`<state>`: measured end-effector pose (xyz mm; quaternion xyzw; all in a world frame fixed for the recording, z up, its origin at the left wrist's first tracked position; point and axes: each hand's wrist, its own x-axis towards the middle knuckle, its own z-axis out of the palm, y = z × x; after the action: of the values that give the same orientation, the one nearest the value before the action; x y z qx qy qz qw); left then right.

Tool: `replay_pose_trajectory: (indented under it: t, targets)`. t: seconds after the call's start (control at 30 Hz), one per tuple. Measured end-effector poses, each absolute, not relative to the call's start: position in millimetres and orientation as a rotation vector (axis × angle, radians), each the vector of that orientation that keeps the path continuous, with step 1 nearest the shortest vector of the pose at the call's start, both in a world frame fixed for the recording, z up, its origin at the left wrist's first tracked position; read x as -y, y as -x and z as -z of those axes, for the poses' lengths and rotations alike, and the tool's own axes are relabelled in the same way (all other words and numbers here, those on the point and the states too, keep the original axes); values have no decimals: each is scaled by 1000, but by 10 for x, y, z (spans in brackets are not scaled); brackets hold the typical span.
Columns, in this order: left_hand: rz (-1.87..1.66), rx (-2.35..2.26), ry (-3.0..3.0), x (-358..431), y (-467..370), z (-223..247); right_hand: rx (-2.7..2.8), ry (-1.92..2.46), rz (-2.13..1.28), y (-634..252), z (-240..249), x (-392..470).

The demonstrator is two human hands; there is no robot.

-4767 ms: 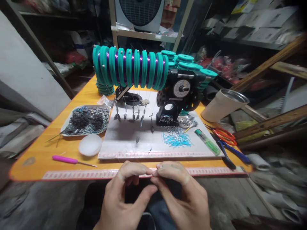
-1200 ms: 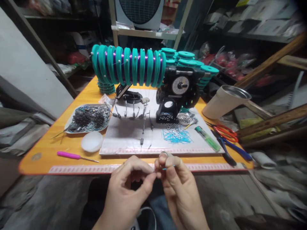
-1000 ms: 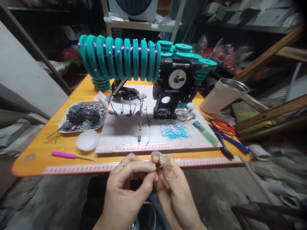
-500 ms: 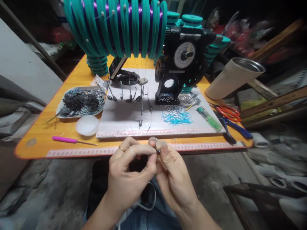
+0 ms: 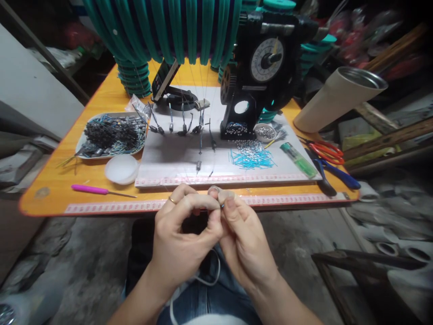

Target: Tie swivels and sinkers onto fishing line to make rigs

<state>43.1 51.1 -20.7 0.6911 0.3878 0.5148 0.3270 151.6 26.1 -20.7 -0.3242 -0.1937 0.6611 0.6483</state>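
My left hand (image 5: 184,237) and my right hand (image 5: 245,241) meet fingertip to fingertip just in front of the orange table's (image 5: 101,97) near edge. Between the pinched fingers sits a tiny blue tube piece (image 5: 222,206); a thin line in the left fingers is too fine to see clearly. A ring shows on my left hand. Straight ahead on the white board (image 5: 176,160) small sinkers hang on fine lines (image 5: 199,135) from the teal foam spools (image 5: 176,27). A heap of blue tube bits (image 5: 252,159) lies right of them.
A black winder with a dial (image 5: 262,67) stands behind the board. A tray of dark tackle pieces (image 5: 111,135), a white lid (image 5: 122,168) and a pink-handled pick (image 5: 98,191) lie left. A green lighter (image 5: 297,160), red scissors (image 5: 326,151), blue pliers (image 5: 333,176) and a cardboard tube (image 5: 338,97) lie right.
The view has tilted down and come closer to the table. My hands have drawn tighter together, and the blue piece that stuck out sideways is almost hidden between the fingertips.
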Motion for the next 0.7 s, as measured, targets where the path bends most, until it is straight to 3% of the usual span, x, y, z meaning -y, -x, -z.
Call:
replay_pose_trajectory:
  t: [0.7]
  targets:
    - [-1295, -1070, -1839, -504, -432, 190, 458, 813, -1469, -1501, 232, -236]
